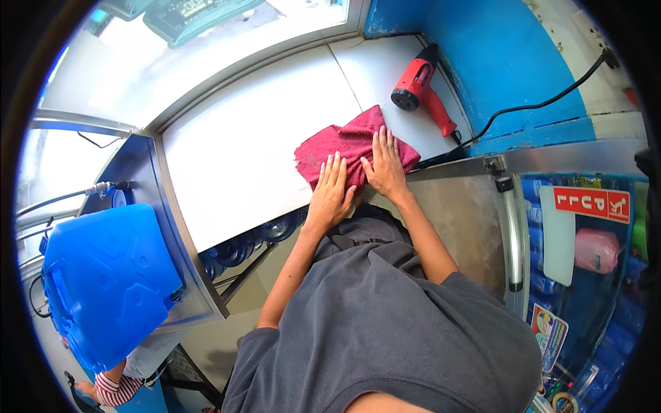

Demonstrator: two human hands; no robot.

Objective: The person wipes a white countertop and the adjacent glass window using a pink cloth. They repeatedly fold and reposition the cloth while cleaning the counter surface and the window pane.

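A dark red cloth (344,141) lies crumpled on the white tiled counter (234,151), close to its near edge. Both of my hands rest flat on it. My left hand (332,189) presses the cloth's near left part, fingers stretched forward. Farther right, my right hand (385,165) lies with fingers extended over the cloth's right side. Neither hand grips anything. Beyond the right hand, a red and black heat gun (421,89) lies on the counter by the blue wall, apart from the cloth.
A black cord (527,107) runs from a wall outlet to the counter's right end. To the left, a blue jerry can (113,275) stands on a metal ledge. Large bottles (234,249) sit under the counter. At right is a glass door with a metal handle (511,234). Another person's striped sleeve (113,389) shows lower left.
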